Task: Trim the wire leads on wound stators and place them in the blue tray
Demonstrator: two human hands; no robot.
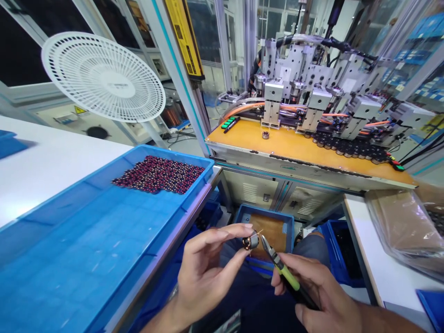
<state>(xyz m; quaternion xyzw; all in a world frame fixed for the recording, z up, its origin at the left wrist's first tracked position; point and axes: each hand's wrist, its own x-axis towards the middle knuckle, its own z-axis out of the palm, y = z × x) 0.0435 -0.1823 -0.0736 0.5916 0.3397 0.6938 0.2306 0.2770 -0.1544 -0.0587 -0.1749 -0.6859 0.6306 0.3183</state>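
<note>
Between the thumb and fingertips of my left hand (pixel 208 263) is a small wound motor stator (pixel 254 240), with a grey ring and copper coils. Thin copper wire ends stick out of it at the top and bottom. My right hand (pixel 319 286) is wrapped round wire cutters (pixel 287 277) with green and black handles. Their tips point up and left, just right of the stator and close to the upper wire end. Whether the jaws touch the wire I cannot tell.
On the left, a long blue tray (pixel 86 236) bears many small dark-and-red parts (pixel 159 175). A blue bin (pixel 289 219) sits low ahead. Behind it stands a machine (pixel 312 92) over an orange worktop (pixel 243 136) with dark parts. A white fan (pixel 107 78) and plastic-wrapped stack (pixel 402 226) flank it.
</note>
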